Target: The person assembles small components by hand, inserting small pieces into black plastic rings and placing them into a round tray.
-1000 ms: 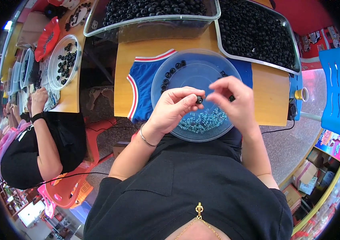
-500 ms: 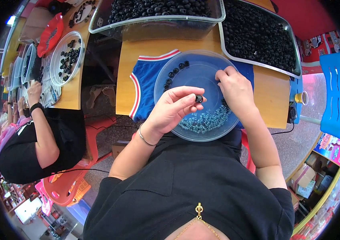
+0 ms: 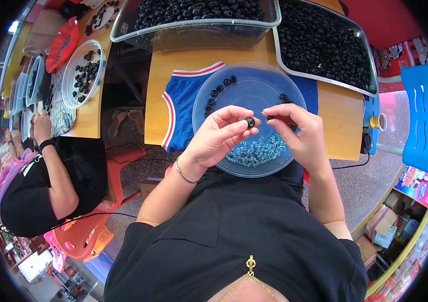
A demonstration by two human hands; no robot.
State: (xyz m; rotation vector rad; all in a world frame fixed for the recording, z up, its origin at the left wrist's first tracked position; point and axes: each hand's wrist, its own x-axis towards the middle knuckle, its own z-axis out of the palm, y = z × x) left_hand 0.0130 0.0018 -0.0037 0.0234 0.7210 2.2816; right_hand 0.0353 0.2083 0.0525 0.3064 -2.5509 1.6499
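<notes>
Over a round clear plastic tray [image 3: 254, 75] my left hand [image 3: 214, 138] pinches a black bead-like part [image 3: 250, 122] with a hole in its face. Close beside it, my right hand [image 3: 302, 131] has its thumb and forefinger together on a small dark piece [image 3: 271, 117], too hidden to name. The two pieces are apart. Inside the tray, small teal coil-like bits [image 3: 257, 153] are heaped on the near side. Several black parts [image 3: 214, 94] line its left edge, and more [image 3: 285, 97] lie by the right rim.
Beyond the tray stand a clear bin [image 3: 209, 38] and a white-rimmed tray [image 3: 325, 83], both full of black parts. A blue cloth [image 3: 181, 103] lies underneath. At left, a co-worker [image 3: 48, 186] sits by another table with a round container [image 3: 68, 90]. A blue chair [image 3: 422, 121] stands at right.
My right hand has come from the tray's right side toward my left hand, a small dark piece now between its fingers. My left hand still holds the black part.
</notes>
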